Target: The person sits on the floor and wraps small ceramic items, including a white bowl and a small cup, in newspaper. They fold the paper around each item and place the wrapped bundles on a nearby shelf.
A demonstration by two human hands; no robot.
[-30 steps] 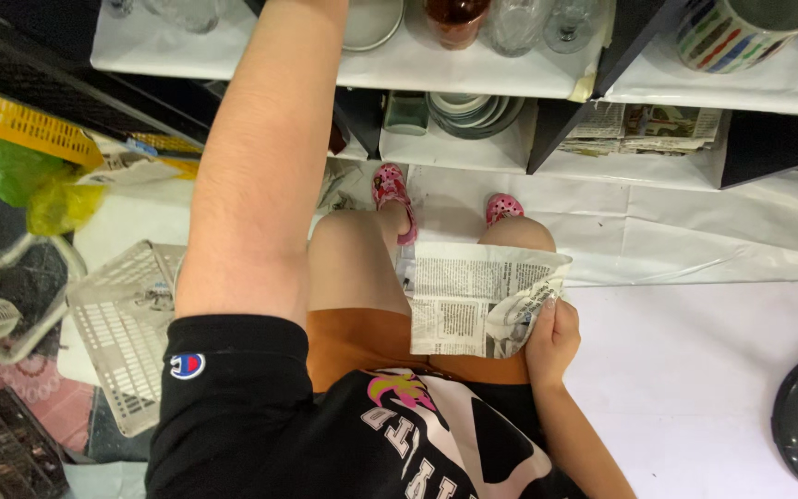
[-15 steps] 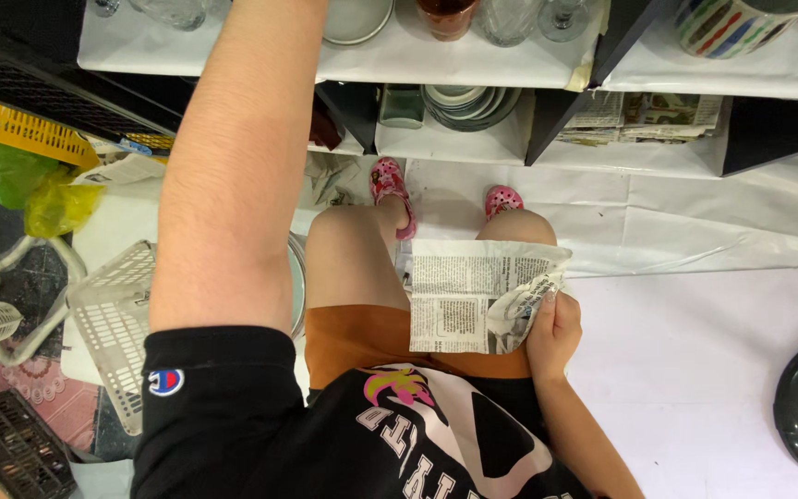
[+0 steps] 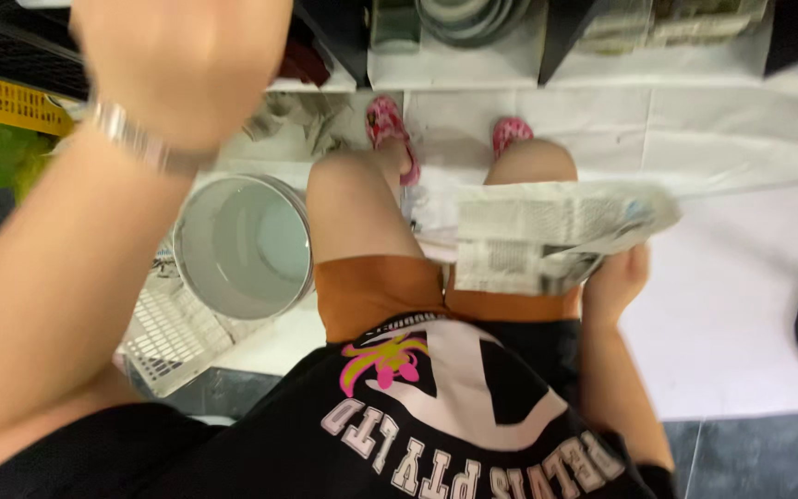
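Left hand (image 3: 182, 65) raised close to the lens at top left, blurred, back turned to the camera; grip impossible to tell. Below it, round white bucket (image 3: 244, 245) in a white plastic basket (image 3: 163, 337) on the floor. Right hand (image 3: 613, 282) low beside the right thigh, fingers closed on a folded newspaper (image 3: 547, 236) lying across the knee.

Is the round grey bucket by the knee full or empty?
Empty. The bucket stands upright beside the left knee, and its bare pale inside shows down to the bottom.
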